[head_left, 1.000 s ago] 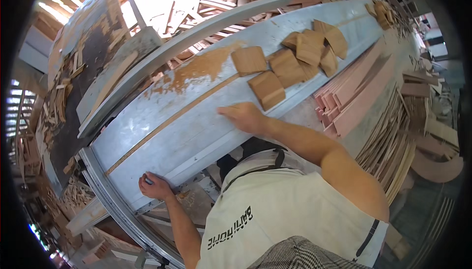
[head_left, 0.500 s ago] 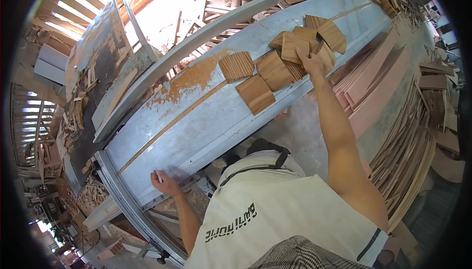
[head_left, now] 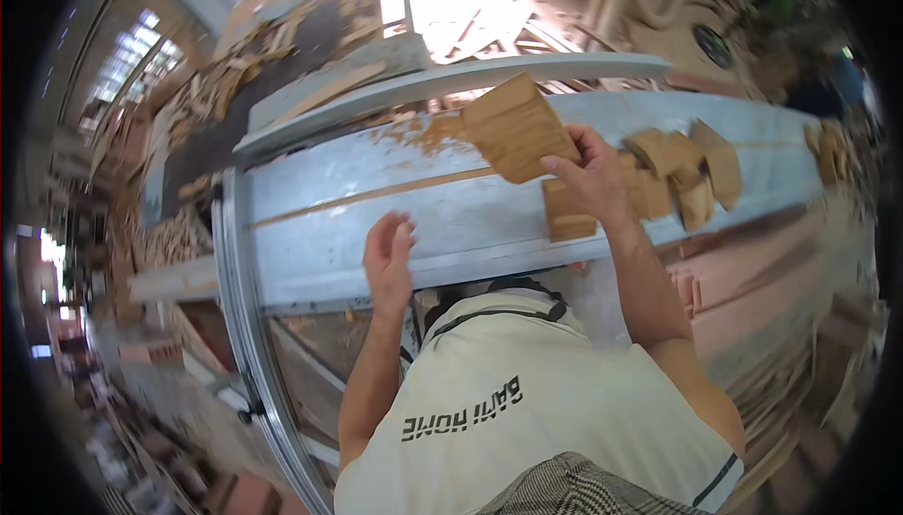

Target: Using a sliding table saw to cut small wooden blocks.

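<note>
One flat wooden block (head_left: 515, 129) is up off the pale metal table (head_left: 376, 233), pinched in the right hand (head_left: 593, 181), thumb over its lower corner. Left hand (head_left: 388, 256) hovers empty, fingers loosely apart, near the front edge. That grip looks shallow; a tilt could drop the block onto the piece below (head_left: 569, 214). More blocks (head_left: 691, 172) crowd the right, the raised rail (head_left: 451, 82) hems the back, and free surface lies to the left.
</note>
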Motion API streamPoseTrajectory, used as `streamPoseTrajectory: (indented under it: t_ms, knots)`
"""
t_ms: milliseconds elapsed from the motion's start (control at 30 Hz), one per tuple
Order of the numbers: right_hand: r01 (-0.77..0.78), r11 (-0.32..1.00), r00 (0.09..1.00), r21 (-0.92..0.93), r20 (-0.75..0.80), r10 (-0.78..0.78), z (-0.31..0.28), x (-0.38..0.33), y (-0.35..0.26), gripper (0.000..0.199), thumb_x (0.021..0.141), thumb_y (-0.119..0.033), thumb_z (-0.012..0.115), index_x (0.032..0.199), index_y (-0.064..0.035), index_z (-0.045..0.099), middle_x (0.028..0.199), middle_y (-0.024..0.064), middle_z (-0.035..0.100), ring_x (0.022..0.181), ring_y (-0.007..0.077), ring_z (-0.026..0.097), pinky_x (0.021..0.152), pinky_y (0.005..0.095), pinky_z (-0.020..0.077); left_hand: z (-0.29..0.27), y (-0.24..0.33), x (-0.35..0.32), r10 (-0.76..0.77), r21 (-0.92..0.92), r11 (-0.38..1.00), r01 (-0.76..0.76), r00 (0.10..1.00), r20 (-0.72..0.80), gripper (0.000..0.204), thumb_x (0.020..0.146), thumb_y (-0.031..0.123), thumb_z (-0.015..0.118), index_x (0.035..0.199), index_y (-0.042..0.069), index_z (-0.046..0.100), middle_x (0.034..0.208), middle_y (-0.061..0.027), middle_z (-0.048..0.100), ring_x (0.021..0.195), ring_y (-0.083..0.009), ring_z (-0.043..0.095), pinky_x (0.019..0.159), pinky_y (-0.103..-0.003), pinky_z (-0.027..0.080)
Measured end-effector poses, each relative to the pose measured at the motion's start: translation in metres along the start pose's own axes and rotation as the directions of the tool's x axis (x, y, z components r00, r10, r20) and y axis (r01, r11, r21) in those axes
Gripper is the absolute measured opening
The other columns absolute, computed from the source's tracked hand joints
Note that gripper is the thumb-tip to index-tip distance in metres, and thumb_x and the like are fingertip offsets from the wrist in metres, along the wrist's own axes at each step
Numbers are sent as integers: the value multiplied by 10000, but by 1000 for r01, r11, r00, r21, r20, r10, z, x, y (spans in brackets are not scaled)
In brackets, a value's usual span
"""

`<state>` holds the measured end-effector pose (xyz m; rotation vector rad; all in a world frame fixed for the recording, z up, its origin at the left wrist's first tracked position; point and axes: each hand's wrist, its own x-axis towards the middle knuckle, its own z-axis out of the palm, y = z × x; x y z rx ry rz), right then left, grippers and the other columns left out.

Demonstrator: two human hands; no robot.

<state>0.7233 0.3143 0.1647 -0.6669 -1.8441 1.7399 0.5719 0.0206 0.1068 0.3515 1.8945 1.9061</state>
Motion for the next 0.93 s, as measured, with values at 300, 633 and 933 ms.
streamPoseTrajectory:
  t_ms: [300,633,933]
  knots:
    - [-122,968,872,218,490,-1,143,8,-7,535,908,-189,806,1362,3,597,1163,81,687,966,119,653,861,291,558,-4,54,-13,168,-319,930,-184,983,-76,686,1047,131,594,1607,16,213,1359,-181,620,1199,-229,647,940,-384,589]
    - [-41,993,842,111,539,-25,223,14,11,590,968,-158,735,1506,-51,519,1189,49,661,804,56,557,686,233,486,-60,45,-18,47,-401,901,-165,957,-287,606,1109,248,468,1624,58,213,1392,-198,586,1127,-206,678,875,-336,606]
    - [-102,983,856,154,516,8,235,34,26,583,974,-178,732,1510,-80,522,1094,22,668,674,31,507,563,198,436,-65,31,9,9,-462,878,-126,969,-248,579,1130,322,393,1631,88,218,1426,-205,563,1128,-232,695,865,-365,621]
